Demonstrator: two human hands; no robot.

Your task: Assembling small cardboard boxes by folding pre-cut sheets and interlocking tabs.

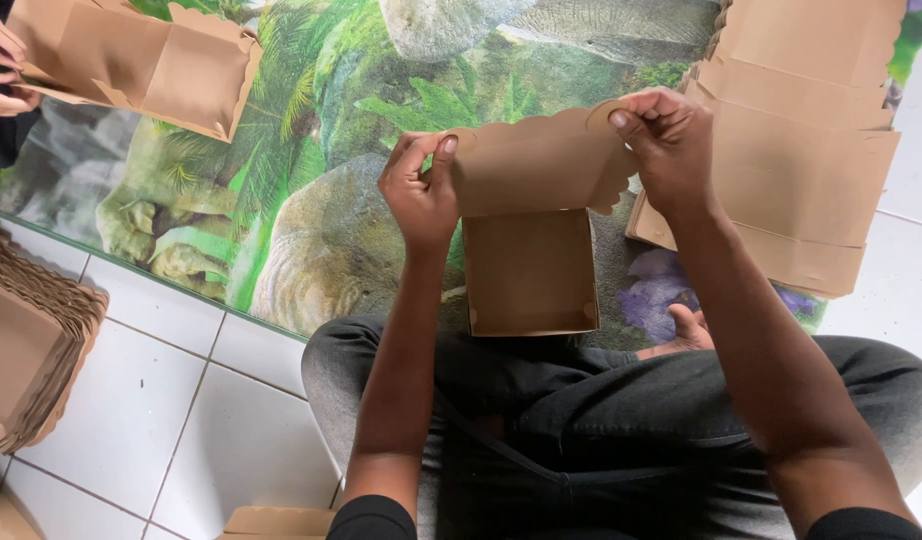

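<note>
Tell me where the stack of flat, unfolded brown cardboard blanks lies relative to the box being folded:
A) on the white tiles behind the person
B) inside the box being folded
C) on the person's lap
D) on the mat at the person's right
D: the flat cardboard blanks lie stacked on the printed mat just beyond the right hand, while both that and the left hand pinch the box.
</note>
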